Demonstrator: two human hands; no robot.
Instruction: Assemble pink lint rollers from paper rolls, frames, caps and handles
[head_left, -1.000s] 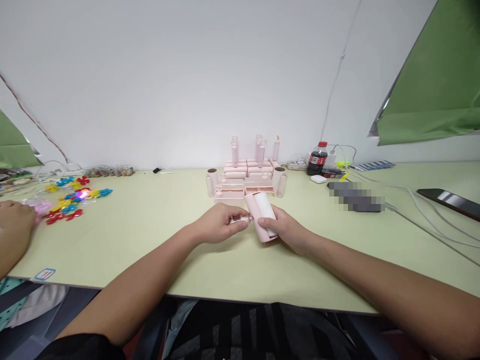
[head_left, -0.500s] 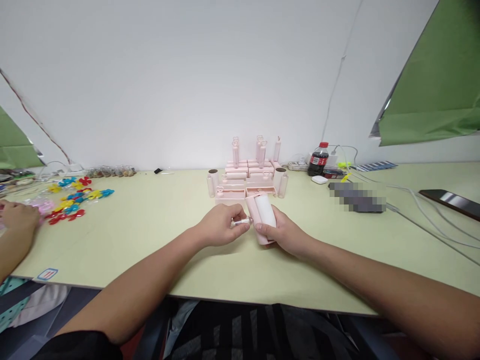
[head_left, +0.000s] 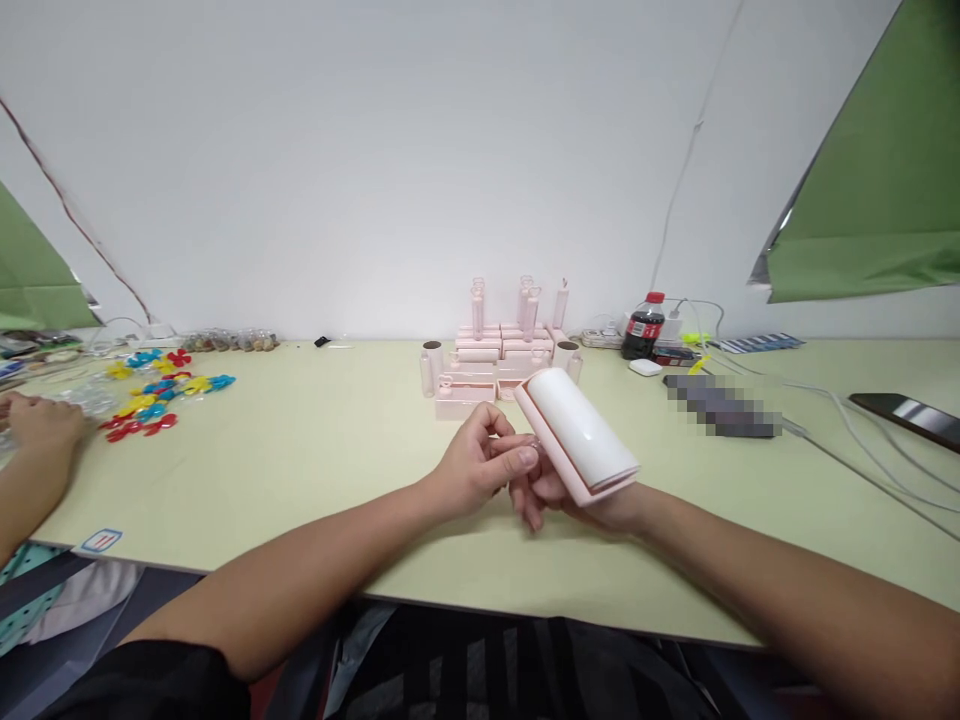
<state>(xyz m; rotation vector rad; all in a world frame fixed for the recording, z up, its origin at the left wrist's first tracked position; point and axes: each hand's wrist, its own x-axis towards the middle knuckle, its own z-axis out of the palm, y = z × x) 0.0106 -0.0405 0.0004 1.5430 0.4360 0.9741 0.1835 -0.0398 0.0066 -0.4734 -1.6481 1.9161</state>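
Observation:
A white roll in a pink half-round cover, like a lint roller (head_left: 581, 425), is tilted over my right hand (head_left: 551, 490). That hand is turned palm up beneath it, with its fingertips showing at the near left and the roll resting against it. My left hand (head_left: 474, 465) is closed in a pinch at the roller's left end, touching the right fingers. Something small and shiny shows between its fingertips, too small to name. Behind the hands stand pink open boxes (head_left: 465, 403), upright pink tubes with loops (head_left: 478, 312) and hollow-cored rolls (head_left: 433, 360).
A cola bottle (head_left: 643, 328), a white case (head_left: 645, 367), a blurred dark object (head_left: 720, 408), cables and a phone (head_left: 907, 415) lie at the right. Coloured flower-shaped pieces (head_left: 154, 395) lie at the left, near another person's hand (head_left: 45, 435). The wall closes off the back.
The roller has tipped over to the right and rotated, showing more of its white side. My right hand has turned palm up under it. My left hand has shifted right with its pinch.

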